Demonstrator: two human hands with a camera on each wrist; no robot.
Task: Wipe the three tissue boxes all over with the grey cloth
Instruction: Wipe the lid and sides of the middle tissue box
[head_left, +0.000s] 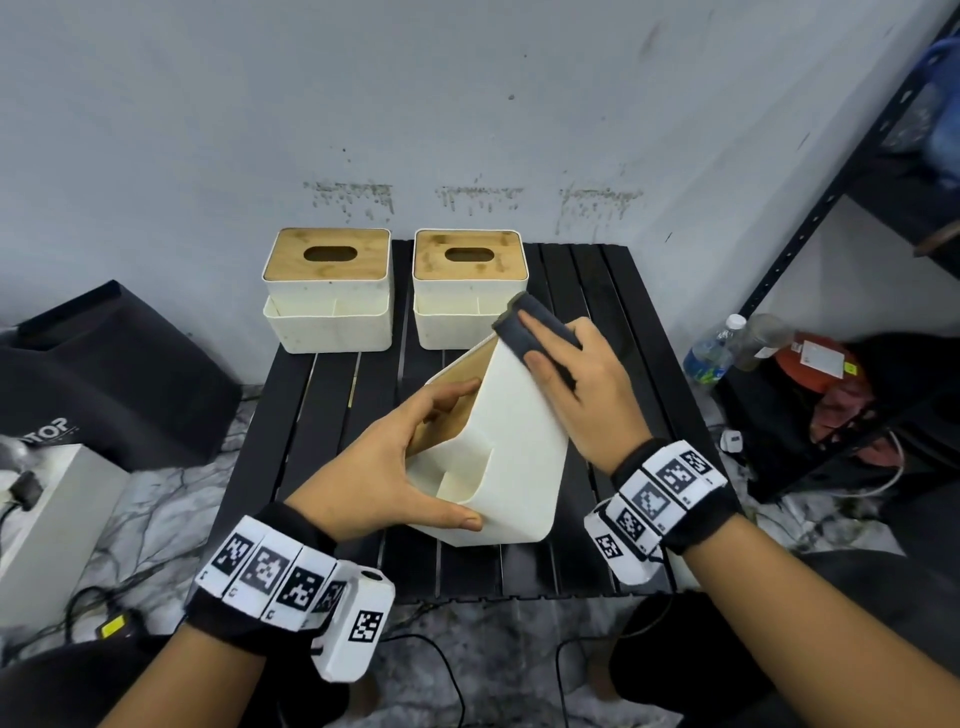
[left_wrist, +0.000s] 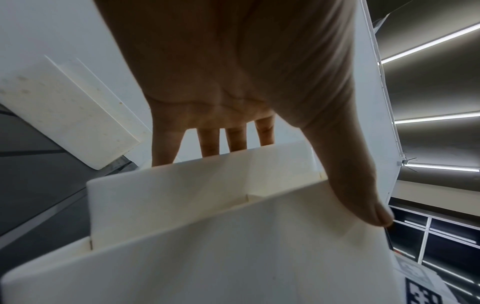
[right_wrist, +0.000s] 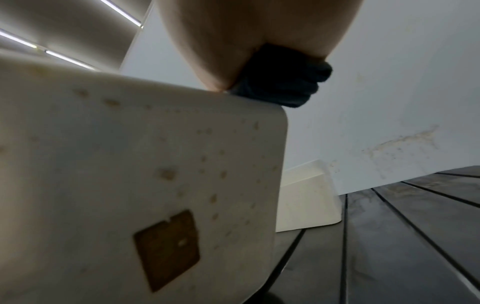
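Black slatted table (head_left: 613, 322), stained grey wall (head_left: 467, 104)

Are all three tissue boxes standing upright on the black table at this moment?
No: the left hand holds the near tissue box tipped on its side while two tissue boxes stand upright behind.

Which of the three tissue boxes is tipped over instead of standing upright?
The nearest tissue box, held by the left hand while the right hand presses the grey cloth on it. The two back boxes stand upright.
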